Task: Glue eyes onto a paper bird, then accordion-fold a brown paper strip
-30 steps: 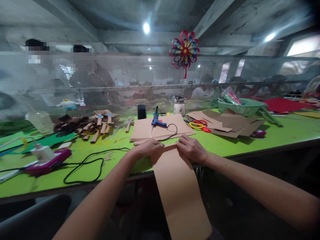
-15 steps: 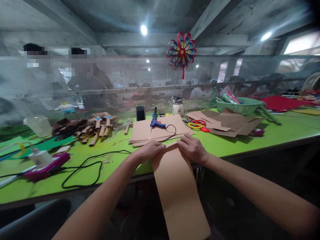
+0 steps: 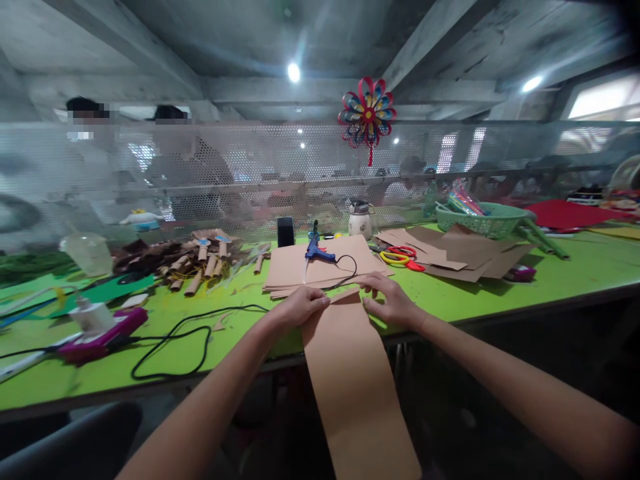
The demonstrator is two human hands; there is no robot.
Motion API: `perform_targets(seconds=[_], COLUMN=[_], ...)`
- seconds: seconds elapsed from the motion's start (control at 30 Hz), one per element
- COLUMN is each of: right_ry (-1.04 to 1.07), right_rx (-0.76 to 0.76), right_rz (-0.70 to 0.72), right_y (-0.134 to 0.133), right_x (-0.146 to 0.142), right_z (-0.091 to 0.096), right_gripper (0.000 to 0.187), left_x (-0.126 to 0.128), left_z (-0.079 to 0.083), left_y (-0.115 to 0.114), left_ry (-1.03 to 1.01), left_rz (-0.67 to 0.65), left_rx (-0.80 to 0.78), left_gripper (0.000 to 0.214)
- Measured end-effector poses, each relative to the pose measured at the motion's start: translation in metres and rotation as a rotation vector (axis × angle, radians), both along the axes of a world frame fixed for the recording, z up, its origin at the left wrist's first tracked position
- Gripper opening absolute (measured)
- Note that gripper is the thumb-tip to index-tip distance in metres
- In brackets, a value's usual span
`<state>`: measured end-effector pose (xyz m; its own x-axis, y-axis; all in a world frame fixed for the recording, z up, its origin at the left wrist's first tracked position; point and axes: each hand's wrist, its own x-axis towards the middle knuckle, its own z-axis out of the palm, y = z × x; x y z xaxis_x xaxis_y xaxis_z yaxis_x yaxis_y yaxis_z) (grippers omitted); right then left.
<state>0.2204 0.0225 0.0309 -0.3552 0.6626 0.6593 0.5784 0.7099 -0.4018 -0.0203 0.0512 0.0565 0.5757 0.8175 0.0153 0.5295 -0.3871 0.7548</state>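
A long strip of brown kraft paper (image 3: 357, 380) hangs from the table's front edge down towards me, its far end folded over in a narrow flap. My left hand (image 3: 303, 305) is closed, pinching the left corner of that folded end. At the right corner, my right hand (image 3: 387, 300) has its fingers apart, close beside the fold. Just beyond the hands lies a stack of brown paper sheets (image 3: 280, 270), with a blue hot glue gun (image 3: 320, 253) resting on top and its black cord curling to the right.
Scissors (image 3: 400, 257) and loose brown paper (image 3: 480, 250) lie right of the stack, before a green basket (image 3: 485, 220). On the left are a purple power strip (image 3: 107, 337), a black cable (image 3: 207, 340), a plastic cup (image 3: 87, 252) and several brown paper rolls (image 3: 195, 283). People stand behind the mesh partition (image 3: 260, 193).
My right hand has loosened from the paper's folded edge and spread its fingers. My left hand keeps its pinch. The whole view has shifted slightly, with things appearing lower and further right.
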Motion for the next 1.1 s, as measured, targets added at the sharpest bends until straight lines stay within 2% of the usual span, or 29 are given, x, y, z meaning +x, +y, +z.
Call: perform_targets(seconds=[0.1, 0.23, 0.3, 0.5, 0.63, 0.77, 0.97, 1.1], right_ry=[0.105, 0.066, 0.084, 0.104, 0.157, 0.203, -0.045, -0.085], right_rx=[-0.289, -0.597, -0.662, -0.667, -0.686, -0.696, -0.639, -0.594], right_rz=[0.015, 0.150, 0.200, 0.227, 0.259, 0.199, 0.298, 0.268], right_y=[0.010, 0.026, 0.027, 0.014, 0.013, 0.016, 0.020, 0.020], right_x=[-0.010, -0.021, -0.023, -0.019, -0.015, -0.011, -0.016, -0.022], right_z=[0.009, 0.014, 0.016, 0.027, 0.023, 0.017, 0.029, 0.034], right_gripper=[0.027, 0.047, 0.047, 0.046, 0.042, 0.039, 0.040, 0.038], left_x=[-0.001, 0.001, 0.002, 0.004, -0.003, -0.014, -0.008, -0.003], left_z=[0.003, 0.010, 0.012, 0.016, 0.013, 0.008, 0.007, 0.009], left_y=[-0.001, -0.004, -0.005, -0.011, -0.009, -0.006, -0.009, -0.014], left_ry=[0.042, 0.117, 0.151, 0.170, 0.114, 0.043, 0.034, 0.049], left_rz=[0.013, 0.014, 0.010, 0.007, 0.013, -0.046, -0.040, -0.042], left_rx=[0.057, 0.146, 0.199, 0.287, 0.180, 0.078, 0.144, 0.194], left_gripper=[0.038, 0.036, 0.034, 0.035, 0.039, 0.038, 0.032, 0.030])
